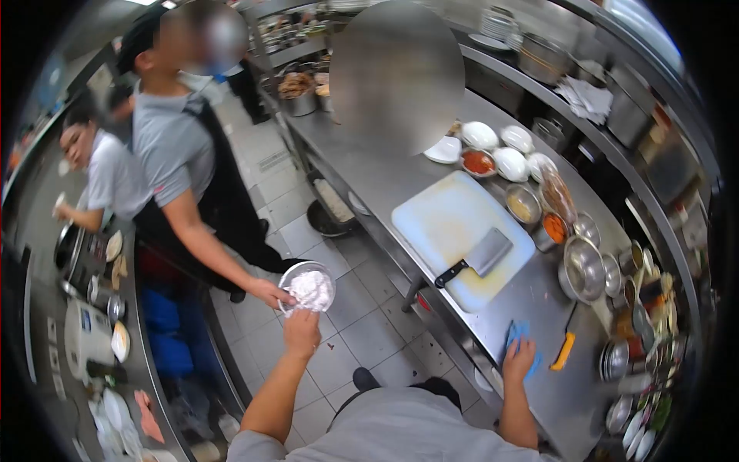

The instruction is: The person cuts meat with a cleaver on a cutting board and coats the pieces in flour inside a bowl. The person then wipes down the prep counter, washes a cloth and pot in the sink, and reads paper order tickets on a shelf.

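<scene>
My left hand (302, 333) is closed at the near rim of a metal bowl (329, 299) filled with a white, lumpy food (310, 289). A co-worker's hand (274, 292) holds the left side of the same bowl. On the steel counter (500, 327) my right hand (519, 359) is closed on a blue cloth (516, 334). Beyond it lies a white cutting board (431, 208) with a cleaver (486, 254) on top, its black handle toward me. A yellow-handled tool (563, 351) rests to the right of my right hand.
Metal bowls (582, 268), white bowls (511, 165) and containers of orange food (554, 228) line the counter's far side. A co-worker (165, 138) stands at the left, another person (115, 169) behind. The left counter (146, 369) holds a white tub (83, 339).
</scene>
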`<state>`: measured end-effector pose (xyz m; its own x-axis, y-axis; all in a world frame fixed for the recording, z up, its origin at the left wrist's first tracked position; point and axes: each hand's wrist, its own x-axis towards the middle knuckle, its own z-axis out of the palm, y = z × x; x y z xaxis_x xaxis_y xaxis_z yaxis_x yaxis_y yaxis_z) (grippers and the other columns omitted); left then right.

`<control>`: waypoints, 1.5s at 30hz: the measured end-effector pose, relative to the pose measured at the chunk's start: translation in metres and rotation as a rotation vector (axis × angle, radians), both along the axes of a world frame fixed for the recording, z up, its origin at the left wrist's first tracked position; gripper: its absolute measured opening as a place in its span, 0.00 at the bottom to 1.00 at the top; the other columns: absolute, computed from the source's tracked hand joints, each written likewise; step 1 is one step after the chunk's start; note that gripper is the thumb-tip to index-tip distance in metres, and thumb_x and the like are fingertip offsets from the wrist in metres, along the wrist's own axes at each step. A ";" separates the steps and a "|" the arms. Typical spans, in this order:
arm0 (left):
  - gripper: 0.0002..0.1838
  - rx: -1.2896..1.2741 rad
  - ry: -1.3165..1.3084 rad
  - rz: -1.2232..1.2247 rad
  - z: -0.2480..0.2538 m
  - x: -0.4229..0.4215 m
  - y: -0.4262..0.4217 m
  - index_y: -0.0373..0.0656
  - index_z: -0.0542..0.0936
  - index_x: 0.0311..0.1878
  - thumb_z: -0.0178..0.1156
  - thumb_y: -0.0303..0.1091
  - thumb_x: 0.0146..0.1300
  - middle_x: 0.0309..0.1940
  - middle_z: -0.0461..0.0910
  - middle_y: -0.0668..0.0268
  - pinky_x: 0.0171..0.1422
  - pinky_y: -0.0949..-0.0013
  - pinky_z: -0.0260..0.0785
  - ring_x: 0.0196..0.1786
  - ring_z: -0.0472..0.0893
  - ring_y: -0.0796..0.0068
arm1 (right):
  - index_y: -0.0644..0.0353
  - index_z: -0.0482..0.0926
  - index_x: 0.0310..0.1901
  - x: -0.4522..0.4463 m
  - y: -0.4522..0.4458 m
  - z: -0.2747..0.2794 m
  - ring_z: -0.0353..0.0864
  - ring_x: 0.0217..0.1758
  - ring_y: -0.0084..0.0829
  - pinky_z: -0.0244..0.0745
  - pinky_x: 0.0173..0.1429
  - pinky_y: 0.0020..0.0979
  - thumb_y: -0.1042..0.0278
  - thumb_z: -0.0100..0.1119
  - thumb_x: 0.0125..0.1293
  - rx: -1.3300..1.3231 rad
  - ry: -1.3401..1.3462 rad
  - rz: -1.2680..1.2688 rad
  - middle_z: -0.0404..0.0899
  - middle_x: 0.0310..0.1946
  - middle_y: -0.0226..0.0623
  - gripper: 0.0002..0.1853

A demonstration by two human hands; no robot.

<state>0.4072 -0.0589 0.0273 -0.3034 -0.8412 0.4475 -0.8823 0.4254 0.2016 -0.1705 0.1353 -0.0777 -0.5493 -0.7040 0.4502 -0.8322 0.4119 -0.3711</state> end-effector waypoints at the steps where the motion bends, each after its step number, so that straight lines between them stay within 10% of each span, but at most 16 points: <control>1: 0.03 0.042 -0.013 0.006 -0.010 0.013 -0.021 0.42 0.80 0.34 0.62 0.23 0.56 0.33 0.78 0.55 0.46 0.47 0.71 0.41 0.80 0.47 | 0.70 0.84 0.57 -0.013 -0.009 -0.007 0.79 0.56 0.63 0.74 0.66 0.52 0.66 0.60 0.76 -0.089 -0.059 -0.049 0.81 0.54 0.66 0.17; 7: 0.14 0.079 -0.253 0.199 -0.012 0.071 -0.109 0.39 0.82 0.50 0.61 0.21 0.59 0.48 0.83 0.48 0.58 0.42 0.74 0.54 0.82 0.40 | 0.69 0.85 0.57 -0.120 -0.023 0.011 0.84 0.57 0.50 0.76 0.65 0.42 0.61 0.59 0.79 -0.557 -0.267 -0.419 0.85 0.53 0.53 0.18; 15: 0.31 0.386 -0.158 -0.108 -0.017 0.087 -0.049 0.32 0.78 0.63 0.73 0.24 0.53 0.62 0.79 0.41 0.78 0.46 0.63 0.69 0.74 0.37 | 0.47 0.86 0.65 -0.169 -0.096 0.017 0.72 0.75 0.50 0.64 0.81 0.48 0.55 0.59 0.76 0.078 -0.053 -0.299 0.80 0.71 0.39 0.20; 24: 0.29 0.939 -0.311 -0.114 -0.082 0.113 0.010 0.27 0.79 0.62 0.73 0.28 0.57 0.53 0.86 0.41 0.64 0.49 0.78 0.56 0.85 0.37 | 0.44 0.92 0.51 -0.006 -0.071 0.025 0.77 0.73 0.44 0.73 0.74 0.46 0.63 0.72 0.59 0.030 -0.040 0.309 0.85 0.65 0.32 0.17; 31: 0.20 1.256 0.227 0.072 -0.179 0.129 -0.030 0.28 0.84 0.55 0.70 0.28 0.62 0.48 0.89 0.46 0.55 0.56 0.81 0.49 0.89 0.53 | 0.55 0.90 0.51 0.060 0.013 0.034 0.84 0.59 0.47 0.79 0.63 0.44 0.63 0.72 0.61 -0.077 -0.221 0.132 0.87 0.55 0.43 0.17; 37: 0.20 0.742 -0.527 -0.735 -0.204 0.183 -0.026 0.37 0.86 0.54 0.71 0.29 0.57 0.47 0.90 0.49 0.55 0.53 0.80 0.50 0.89 0.51 | 0.61 0.87 0.59 -0.092 0.109 0.080 0.85 0.56 0.53 0.79 0.64 0.50 0.60 0.70 0.68 -0.448 -0.175 -0.421 0.86 0.53 0.51 0.21; 40: 0.24 0.653 -0.845 -1.078 -0.184 0.170 0.001 0.50 0.90 0.53 0.73 0.33 0.49 0.51 0.90 0.51 0.60 0.46 0.80 0.52 0.89 0.47 | 0.62 0.83 0.66 -0.141 0.101 0.042 0.82 0.61 0.54 0.78 0.66 0.51 0.56 0.69 0.71 -0.080 0.279 -0.515 0.85 0.57 0.52 0.26; 44: 0.21 0.356 -0.763 -1.223 -0.162 0.115 0.038 0.32 0.84 0.57 0.72 0.28 0.61 0.39 0.90 0.53 0.47 0.63 0.80 0.46 0.89 0.60 | 0.64 0.84 0.63 -0.156 0.072 0.039 0.82 0.60 0.56 0.77 0.68 0.50 0.57 0.68 0.71 -0.042 -0.354 -0.655 0.85 0.54 0.54 0.25; 45: 0.21 0.766 -0.523 -0.888 -0.156 0.101 0.051 0.33 0.84 0.59 0.71 0.28 0.62 0.41 0.90 0.56 0.46 0.64 0.79 0.46 0.88 0.63 | 0.64 0.84 0.64 -0.161 0.072 0.041 0.81 0.62 0.56 0.76 0.69 0.50 0.58 0.69 0.71 -0.061 -0.512 -0.669 0.85 0.53 0.54 0.25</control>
<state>0.5085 -0.0079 -0.1286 -0.8817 -0.2498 -0.4003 -0.4054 0.8353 0.3715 -0.3317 0.2075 -0.0363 -0.9883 -0.1404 0.0591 -0.1432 0.7249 -0.6738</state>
